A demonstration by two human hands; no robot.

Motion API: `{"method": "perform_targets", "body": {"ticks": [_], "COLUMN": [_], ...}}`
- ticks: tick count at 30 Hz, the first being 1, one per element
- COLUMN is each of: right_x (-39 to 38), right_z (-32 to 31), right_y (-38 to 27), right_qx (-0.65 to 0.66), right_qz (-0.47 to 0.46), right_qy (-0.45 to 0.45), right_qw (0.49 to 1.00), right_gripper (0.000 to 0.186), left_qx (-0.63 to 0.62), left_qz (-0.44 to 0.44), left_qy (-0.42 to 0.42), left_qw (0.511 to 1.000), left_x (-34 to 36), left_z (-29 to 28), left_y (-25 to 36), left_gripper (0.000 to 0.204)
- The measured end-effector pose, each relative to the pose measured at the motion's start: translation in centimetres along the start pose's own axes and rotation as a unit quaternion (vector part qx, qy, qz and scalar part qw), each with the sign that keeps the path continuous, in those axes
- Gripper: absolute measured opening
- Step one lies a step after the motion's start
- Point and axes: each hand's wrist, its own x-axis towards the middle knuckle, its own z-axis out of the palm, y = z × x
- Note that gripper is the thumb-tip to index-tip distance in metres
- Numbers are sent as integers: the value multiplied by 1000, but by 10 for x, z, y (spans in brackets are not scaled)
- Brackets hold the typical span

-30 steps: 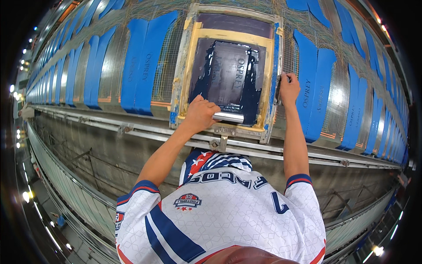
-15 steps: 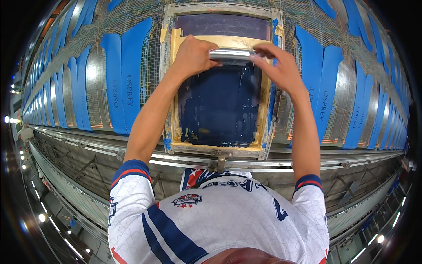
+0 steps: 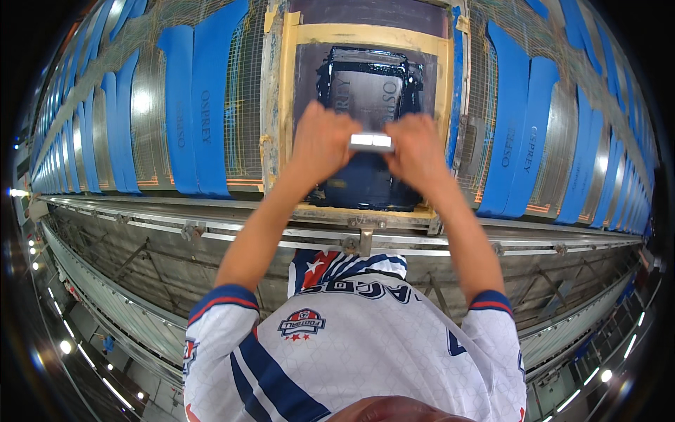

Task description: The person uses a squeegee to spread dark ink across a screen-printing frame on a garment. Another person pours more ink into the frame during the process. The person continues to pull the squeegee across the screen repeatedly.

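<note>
A long metal table [image 3: 145,144] sweeps across the upper half, bent by the lens; at 6 o'clock is the wearer's white shirt [image 3: 365,352] with navy and red trim; at 12 o'clock a worn screen frame [image 3: 274,84] sits on the table, its inner border lined with cream tape [image 3: 373,34]; paired blue pieces lie on either side, the left pair [image 3: 211,105] at 10 o'clock and the right pair [image 3: 527,133] at 2 o'clock.

Inside the frame, dark blue ink [image 3: 362,191] pools toward 6 o'clock; toward 12 o'clock is a paler patch of mesh [image 3: 369,84] with faint lettering; the left hand [image 3: 325,144] is closed around the 9 o'clock end of a silver bar [image 3: 371,143], the right hand [image 3: 420,156] around its 3 o'clock end; both are slightly blurred, fingertips hidden.

Half a second ago the bar was near the frame's far end and ink covered that patch; it has come toward the body, thinning the ink behind it; the pass looks partly done.
</note>
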Motion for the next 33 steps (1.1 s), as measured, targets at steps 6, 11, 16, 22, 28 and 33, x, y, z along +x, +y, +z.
{"method": "perform_targets", "body": {"ticks": [6,11,16,22,28,33], "right_x": [-50,36,128,144,102,-25], "right_z": [8,-21,-50,-48,-29,6], "right_y": [-32,24,73,83,62,-21], "right_qx": [14,-7,17,46,8,5], "right_qz": [-34,-27,50,63,-3,8], "right_qy": [14,18,-55,-63,-2,-25], "right_qw": [999,999,997,995,1000,1000], "right_gripper": [27,20,30,34,24,28], "left_qx": [-29,29,17,-30,-18,-18], "left_qz": [-11,14,3,-15,-25,0], "left_qy": [2,-7,-19,-2,13,-5], "left_qw": [1000,999,1000,999,999,1000], "left_x": [-56,37,131,141,101,-30], "left_z": [-3,-9,-19,-10,-2,0], "left_y": [36,-22,-78,-91,-65,16], "left_gripper": [24,23,26,30,24,26]}}
